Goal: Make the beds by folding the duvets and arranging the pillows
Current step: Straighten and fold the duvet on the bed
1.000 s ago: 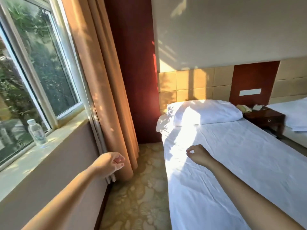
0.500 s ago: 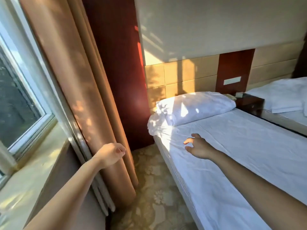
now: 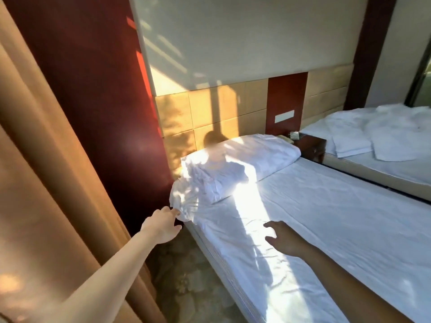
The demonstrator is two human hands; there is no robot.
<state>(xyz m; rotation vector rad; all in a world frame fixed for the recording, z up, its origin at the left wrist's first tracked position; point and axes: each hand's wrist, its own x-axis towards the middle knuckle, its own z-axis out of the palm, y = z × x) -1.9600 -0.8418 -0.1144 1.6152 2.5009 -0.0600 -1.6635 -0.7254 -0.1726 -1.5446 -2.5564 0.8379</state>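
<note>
The near bed [image 3: 326, 217] carries a flat white sheet and one white pillow [image 3: 245, 164] lying at its head against the padded headboard. My left hand [image 3: 162, 226] reaches to the bed's near head corner, where its fingertips touch the loose corner of white fabric [image 3: 184, 206] that hangs there; its thumb stays apart below. My right hand [image 3: 283, 238] is over the sheet at the bed's near side with its fingers spread, holding nothing. A second bed [image 3: 363, 169] at the right has rumpled white bedding [image 3: 384, 134] piled on it.
A tan curtain [image 3: 46, 183] hangs close on my left beside a dark red wall panel. A narrow strip of patterned carpet [image 3: 186, 276] runs between curtain and bed. A dark wooden nightstand [image 3: 312, 145] stands between the two beds.
My view has turned right, away from the window, and closer to the bed. My left hand has moved from the curtain to the sheet corner and uncurled. My right hand has spread its fingers.
</note>
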